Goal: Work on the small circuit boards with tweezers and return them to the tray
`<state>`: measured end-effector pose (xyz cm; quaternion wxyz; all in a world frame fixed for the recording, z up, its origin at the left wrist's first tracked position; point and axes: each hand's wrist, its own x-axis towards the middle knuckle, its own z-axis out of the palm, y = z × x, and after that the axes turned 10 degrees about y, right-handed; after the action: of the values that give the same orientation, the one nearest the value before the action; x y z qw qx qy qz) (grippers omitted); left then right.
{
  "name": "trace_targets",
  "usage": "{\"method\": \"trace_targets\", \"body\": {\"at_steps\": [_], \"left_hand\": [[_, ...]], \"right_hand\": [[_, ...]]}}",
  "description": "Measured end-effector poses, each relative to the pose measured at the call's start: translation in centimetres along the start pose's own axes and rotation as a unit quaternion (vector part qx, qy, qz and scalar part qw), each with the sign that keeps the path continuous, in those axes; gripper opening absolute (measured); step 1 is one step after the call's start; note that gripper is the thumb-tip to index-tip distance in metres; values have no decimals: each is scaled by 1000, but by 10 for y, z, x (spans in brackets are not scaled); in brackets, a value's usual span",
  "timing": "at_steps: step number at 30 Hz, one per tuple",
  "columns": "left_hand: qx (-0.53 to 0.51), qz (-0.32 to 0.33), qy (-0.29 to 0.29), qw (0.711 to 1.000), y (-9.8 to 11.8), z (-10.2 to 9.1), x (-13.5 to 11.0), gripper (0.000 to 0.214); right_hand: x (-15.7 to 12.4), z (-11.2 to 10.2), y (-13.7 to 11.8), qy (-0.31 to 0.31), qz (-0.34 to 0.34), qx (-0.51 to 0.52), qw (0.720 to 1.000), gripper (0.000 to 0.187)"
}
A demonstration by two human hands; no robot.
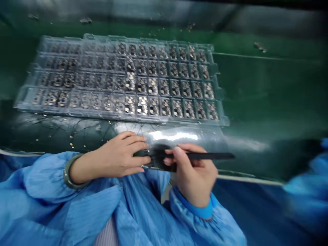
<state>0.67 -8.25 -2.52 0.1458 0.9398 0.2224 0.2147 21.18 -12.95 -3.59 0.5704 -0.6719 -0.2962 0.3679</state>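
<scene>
My left hand (pixel 120 155) lies at the near edge of the green bench, fingers stretched over a small dark part (pixel 156 160) and pressing on it. My right hand (pixel 193 174) is closed round a thin black tool (pixel 207 156) whose handle points right; its tip meets the dark part. Both arms wear blue sleeves, and a green bangle (pixel 68 172) sits on my left wrist. Behind the hands lies a clear plastic tray (pixel 219 92) with many small pockets, each holding a small dark and gold component. Motion blur smears the fine detail.
A clear shiny film (pixel 179 136) lies on the green bench surface (pixel 269 89) between the tray and my hands. Small flecks are scattered on the bench at left. A blurred blue shape (pixel 307 191), perhaps another sleeve, shows at the right edge.
</scene>
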Motion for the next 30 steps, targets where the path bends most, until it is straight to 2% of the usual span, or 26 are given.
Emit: {"method": "trace_targets", "body": {"at_steps": [4, 7, 9, 10, 12, 15, 18, 20, 25, 30], "left_hand": [[-36, -11, 34, 999, 1, -14, -1, 25], [-35, -58, 108, 992, -1, -48, -3, 21], [30, -141, 159, 977, -11, -79, -7, 23], [95, -201, 173, 959, -22, -94, -10, 24], [199, -311, 158, 916, -54, -121, -18, 26], [310, -421, 122, 844, -117, -145, -32, 24], [335, -499, 85, 794, -170, -149, -45, 30], [335, -508, 79, 789, -188, -146, -49, 36], [326, -502, 66, 798, -197, -138, -53, 45], [315, -502, 53, 804, -205, -139, -55, 44]], "right_hand": [[5, -1, 5, 25, 13, 32, 999, 29], [2, 3, 0, 71, -4, 40, 997, 26], [-3, 5, -8, 121, -33, 44, 991, 22], [-5, 7, -12, 140, -50, 42, 988, 21], [-8, 8, -17, 158, -83, 36, 983, 20], [-8, 9, -17, 141, -103, 33, 984, 18], [-7, 8, -11, 118, -96, 39, 988, 18], [-6, 8, -7, 114, -88, 44, 989, 21], [-6, 9, -2, 104, -76, 54, 990, 25], [-11, 11, -2, 102, -104, 50, 988, 23]]}}
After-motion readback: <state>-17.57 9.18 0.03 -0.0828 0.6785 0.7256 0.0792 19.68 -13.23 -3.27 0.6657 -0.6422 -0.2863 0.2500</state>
